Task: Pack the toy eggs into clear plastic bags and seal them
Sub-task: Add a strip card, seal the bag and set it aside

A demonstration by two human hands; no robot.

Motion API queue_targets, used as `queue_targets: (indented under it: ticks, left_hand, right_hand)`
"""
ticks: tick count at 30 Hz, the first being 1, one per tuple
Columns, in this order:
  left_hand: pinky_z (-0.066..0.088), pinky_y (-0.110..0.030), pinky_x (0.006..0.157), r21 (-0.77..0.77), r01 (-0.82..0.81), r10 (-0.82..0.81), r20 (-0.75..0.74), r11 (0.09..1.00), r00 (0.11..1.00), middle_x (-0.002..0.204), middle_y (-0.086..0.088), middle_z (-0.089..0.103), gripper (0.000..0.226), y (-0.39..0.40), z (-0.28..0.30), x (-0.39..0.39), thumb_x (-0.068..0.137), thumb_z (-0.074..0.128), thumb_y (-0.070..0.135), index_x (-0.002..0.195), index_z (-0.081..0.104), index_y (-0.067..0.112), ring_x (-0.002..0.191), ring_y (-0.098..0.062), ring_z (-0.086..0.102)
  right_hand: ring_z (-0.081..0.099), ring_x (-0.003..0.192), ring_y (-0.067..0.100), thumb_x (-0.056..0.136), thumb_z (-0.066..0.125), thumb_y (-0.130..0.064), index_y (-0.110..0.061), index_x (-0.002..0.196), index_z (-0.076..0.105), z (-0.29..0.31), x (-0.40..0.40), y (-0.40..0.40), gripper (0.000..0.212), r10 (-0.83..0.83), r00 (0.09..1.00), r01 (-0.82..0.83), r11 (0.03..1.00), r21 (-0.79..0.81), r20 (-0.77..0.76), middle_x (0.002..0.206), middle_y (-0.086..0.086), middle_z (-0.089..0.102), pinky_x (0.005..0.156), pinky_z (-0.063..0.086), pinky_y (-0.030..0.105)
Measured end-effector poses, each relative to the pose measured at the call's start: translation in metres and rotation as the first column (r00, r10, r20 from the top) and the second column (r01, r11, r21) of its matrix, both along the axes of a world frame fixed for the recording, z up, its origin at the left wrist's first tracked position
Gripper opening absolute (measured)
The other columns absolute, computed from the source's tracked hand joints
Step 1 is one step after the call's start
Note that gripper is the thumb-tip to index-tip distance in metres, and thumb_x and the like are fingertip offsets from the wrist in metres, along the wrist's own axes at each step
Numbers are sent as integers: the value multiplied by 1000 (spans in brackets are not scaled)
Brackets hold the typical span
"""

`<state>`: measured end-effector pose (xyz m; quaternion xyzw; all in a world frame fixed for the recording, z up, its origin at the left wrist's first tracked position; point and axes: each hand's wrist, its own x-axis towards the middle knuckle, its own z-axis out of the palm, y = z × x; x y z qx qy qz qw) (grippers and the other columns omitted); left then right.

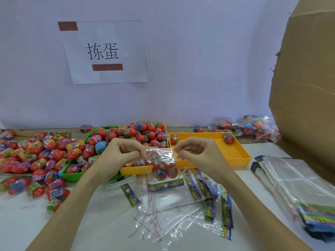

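Fingers of both my hands are curled tight on one clear bag (pixel 160 157): my left hand (pixel 120 151) pinches its top left corner, my right hand (pixel 192 151) pinches the top right, and the top edge is stretched between them. The bag hangs above the table (pixel 27 223) in front of the yellow tray (pixel 233 153), with toy eggs (pixel 164 172) sitting low inside it. I cannot count them through the crinkled plastic. Loose eggs (pixel 45 154) are piled to my left, more fill the green tray (pixel 72 173), and empty bags (pixel 181 205) lie below my wrists. My fingertips are hidden behind the film.
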<state>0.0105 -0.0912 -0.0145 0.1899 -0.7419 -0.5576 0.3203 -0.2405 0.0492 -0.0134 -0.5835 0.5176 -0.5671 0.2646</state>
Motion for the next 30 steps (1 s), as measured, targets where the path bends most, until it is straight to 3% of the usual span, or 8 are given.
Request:
queue_targets:
  ticks: [4,8,13,17,19,25,30]
  left_hand:
    - [61,-30,97,-64,24,-21,61,998,998,100,-14,81,14,-2,-3,0,90,75,28,92,84,17,110,-33,76]
    - [60,-34,100,-83,26,-20,76,996,997,101,-13,82,15,-2,-1,1,95,71,14,94,85,18,110,-32,76]
    - [57,-23,99,-143,44,-23,141,989,990,104,-5,83,30,4,7,1,98,70,0,96,87,24,113,-19,76]
    - [56,-22,102,-118,80,-56,199,990,978,115,0,81,36,8,12,0,98,67,-6,102,87,24,124,-10,70]
    - [56,-25,104,-122,82,-53,223,989,973,117,3,81,38,9,13,1,98,67,-7,104,87,25,126,-10,69]
    - [56,-26,104,-122,90,-57,249,988,967,118,4,80,42,7,12,0,99,62,-8,104,87,26,126,-9,68]
    - [60,-33,99,45,124,-129,122,991,984,124,-12,78,32,0,7,3,97,55,12,110,85,11,125,-27,71]
  right_hand:
    - [76,82,29,92,68,9,-5,95,80,1,-1,0,19,-3,1000,4,1000,-14,13,87,11,78,83,62,31]
    - [75,81,29,92,65,11,-4,94,79,2,-1,0,20,6,1000,-6,1000,-19,2,85,12,77,81,61,30]
    - [76,83,24,91,67,9,-7,93,79,2,-3,0,20,-5,999,5,1000,-4,-36,84,7,78,81,60,27]
    - [77,87,21,92,70,6,-9,94,80,0,-5,-1,19,-19,997,21,1000,18,-76,87,4,79,84,62,31]
    - [77,89,21,94,70,5,-10,95,81,0,-7,-1,19,-16,995,20,999,41,-96,90,4,79,87,63,35]
    - [74,86,17,95,53,11,-9,94,83,4,-9,0,36,-22,989,35,996,86,-148,92,2,78,79,60,27]
    - [73,90,12,99,72,-16,-16,98,83,4,-7,0,12,-26,990,43,991,124,-139,95,-4,79,79,59,26]
